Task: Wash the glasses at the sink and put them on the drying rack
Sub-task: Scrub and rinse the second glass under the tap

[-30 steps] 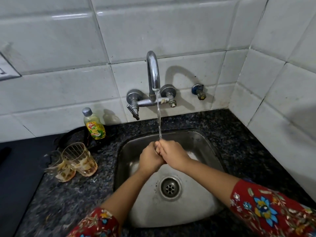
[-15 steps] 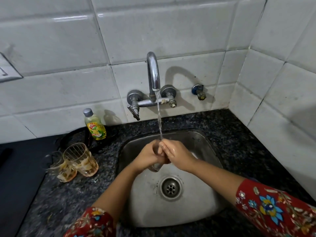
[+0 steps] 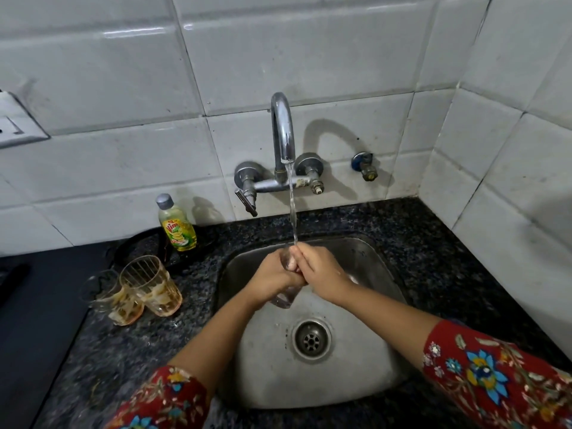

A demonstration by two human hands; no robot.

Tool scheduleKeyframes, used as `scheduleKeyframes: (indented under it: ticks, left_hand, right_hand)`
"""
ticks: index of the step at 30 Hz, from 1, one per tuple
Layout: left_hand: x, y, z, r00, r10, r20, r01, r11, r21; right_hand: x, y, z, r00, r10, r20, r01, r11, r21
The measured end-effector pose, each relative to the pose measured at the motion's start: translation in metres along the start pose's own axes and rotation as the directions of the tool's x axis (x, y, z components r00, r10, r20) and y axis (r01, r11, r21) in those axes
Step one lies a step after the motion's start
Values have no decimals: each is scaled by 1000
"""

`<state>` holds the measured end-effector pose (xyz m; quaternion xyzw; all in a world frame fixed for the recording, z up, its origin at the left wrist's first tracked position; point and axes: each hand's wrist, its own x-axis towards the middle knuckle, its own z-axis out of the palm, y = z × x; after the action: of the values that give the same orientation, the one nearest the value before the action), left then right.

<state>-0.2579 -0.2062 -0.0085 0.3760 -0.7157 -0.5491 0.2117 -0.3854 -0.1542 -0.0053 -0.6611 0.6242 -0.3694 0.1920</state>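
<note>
A second ago I see only two hands pressed together under the stream. Now the clear glass (image 3: 283, 300) shows between them, its thick base poking out below the palms and its mouth tipped up toward the water (image 3: 292, 212) falling from the tap (image 3: 282, 131). The hands have also slid slightly toward me over the sink (image 3: 380, 258). I take this to mean the rinse of this glass is well under way, with water reaching the rim rather than only running over knuckles.

The left hand (image 3: 272, 275) has its grip wrapped round the body of the glass. The right hand (image 3: 322, 274) has its grip narrow, fingers curled at the rim. Whether they reach inside I cannot tell. The glass is held in mid-air above the basin, between the tap and the drain (image 3: 311, 339), and does not touch the steel.

It looks colourless and wet, mostly hidden by the fingers, and I see no residue on the part that shows. My guess is that it is slippery, so I would keep the left grip firm.

On the bench (image 3: 433, 243), left of the sink, two dirty glasses (image 3: 151, 286) stand close together, streaked brown inside and untouched. A bottle of dish soap (image 3: 177, 226) stands behind them by the wall. No drying rack is in view, so most of the task is left.
</note>
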Motion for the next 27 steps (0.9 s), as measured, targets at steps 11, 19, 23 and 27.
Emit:
scheduleKeyframes:
  ticks: [11,19,23,27]
  left_hand:
    - [3,-10,-5,993,90,74,-94,995,44]
    - [1,-6,28,975,93,-203,-21,944,331]
    - [5,-4,16,991,123,-50,-106,960,259]
    - [4,-9,3,998,53,38,-58,989,136]
  right_hand:
    - [-8,13,-19,988,-5,155,-33,970,240]
    - [-10,11,-19,987,146,60,-151,983,99]
    - [-10,9,-18,993,109,36,-114,976,184]
    - [-9,6,-17,992,106,75,-121,964,239]
